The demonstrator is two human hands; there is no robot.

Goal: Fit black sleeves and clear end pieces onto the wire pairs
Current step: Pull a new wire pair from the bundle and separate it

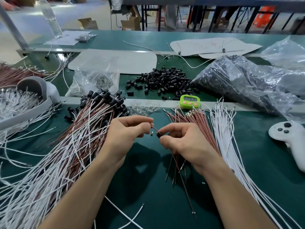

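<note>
Brown wire (155, 129) tip pinched by left hand (127, 130); right hand (182, 139) grips black sleeve (158, 135) (fingers curled).

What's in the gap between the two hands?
In the head view, a thin brown wire bridges the gap from the left hand to the black sleeve in the right hand.

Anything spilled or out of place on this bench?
Black sleeves lie in a loose heap on the bench top, with a few strays toward the timer. A white game controller sits at the right beside the white wires, unrelated to the wiring work.
</note>
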